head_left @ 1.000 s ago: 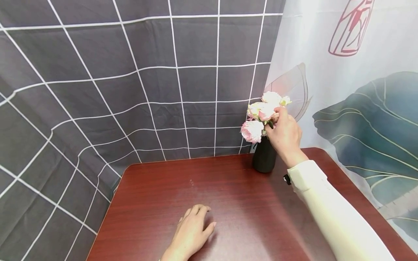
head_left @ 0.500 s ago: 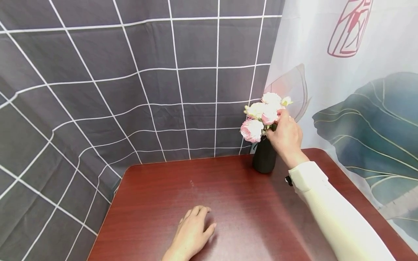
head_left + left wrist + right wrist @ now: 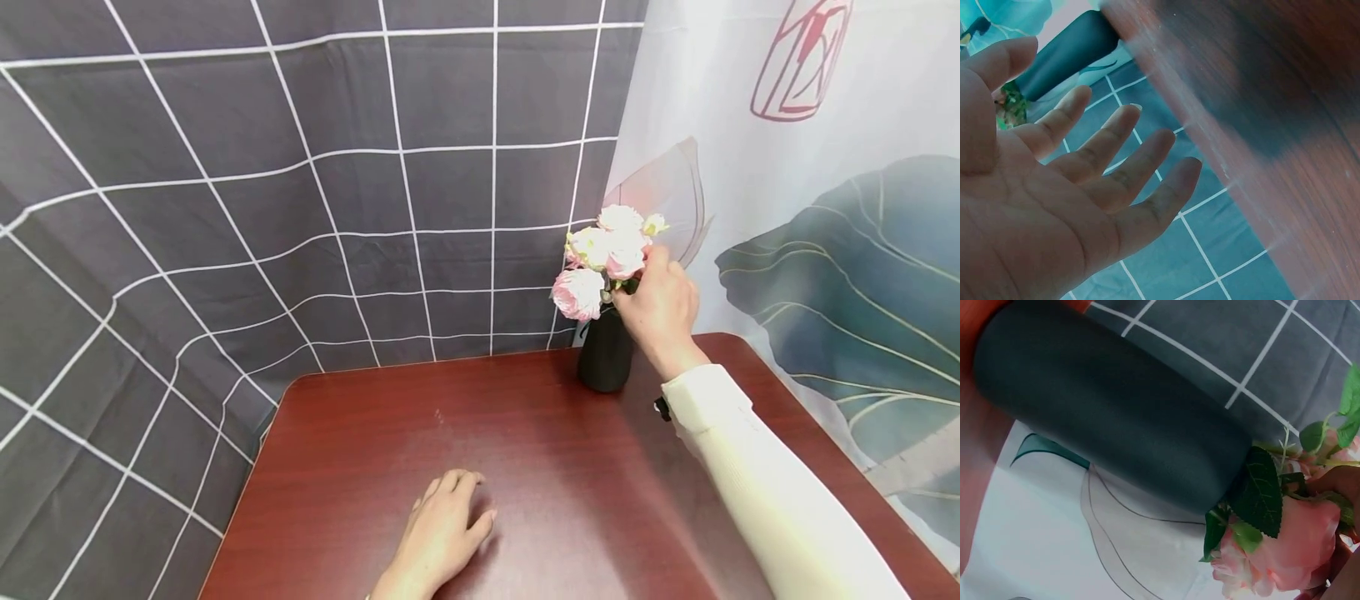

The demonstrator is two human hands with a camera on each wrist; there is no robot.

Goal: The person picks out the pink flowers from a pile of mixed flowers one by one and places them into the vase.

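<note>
A dark vase (image 3: 605,350) stands upright near the table's back right corner, holding a bunch of pale pink flowers (image 3: 579,293) with green leaves (image 3: 1260,490). My right hand (image 3: 662,304) is at the right side of the bunch, its thumb and fingers pinching a pink flower (image 3: 1294,544) just above the vase's mouth; the fingertips are partly hidden among petals and leaves. Low in the head view, my left hand (image 3: 438,533) is over the tabletop with its fingers loosely spread and nothing in them. The left wrist view shows that palm (image 3: 1029,219) bare.
The reddish-brown wooden table (image 3: 360,450) has rounded back corners. A dark grey cloth (image 3: 450,192) with white grid lines hangs behind and to the left. On the right hangs a white cloth (image 3: 720,100) printed with blue-green leaves, close behind the vase.
My right hand has shifted only slightly among the flowers, and the blooms by its fingers have turned a little. The vase and left hand stay in place; the head view tilts slightly.
</note>
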